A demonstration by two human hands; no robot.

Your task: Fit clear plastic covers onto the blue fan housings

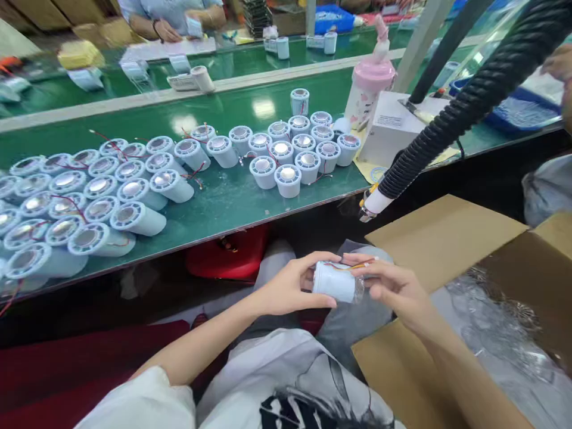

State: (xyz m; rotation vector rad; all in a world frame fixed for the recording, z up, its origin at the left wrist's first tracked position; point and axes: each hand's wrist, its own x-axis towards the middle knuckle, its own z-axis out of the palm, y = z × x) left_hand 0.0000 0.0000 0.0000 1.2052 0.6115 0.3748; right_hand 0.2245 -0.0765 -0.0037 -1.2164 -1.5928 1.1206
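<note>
Over my lap I hold a light blue cylindrical housing (pixel 334 282) lying on its side. My left hand (pixel 297 283) wraps round its left end, thumb below and fingers above. Closed about the other end is my right hand (pixel 393 286), its fingertips by thin red and yellow wires (pixel 357 265) that run along the top. A clear plastic piece (pixel 358 289) sits at the housing's right end, partly behind the right fingers. Many similar housings (pixel 288 180) stand or lean on the green bench beyond my hands, several with red wires.
A black flexible hose (pixel 451 119) with a metal-tipped nozzle hangs just above my right hand. To the right, an open cardboard box (pixel 447 238) holds clear plastic pieces (pixel 496 333). A pink bottle (pixel 373 74) and white machine (pixel 386 128) stand on the green bench (pixel 223 202). A co-worker (pixel 174 18) sits across.
</note>
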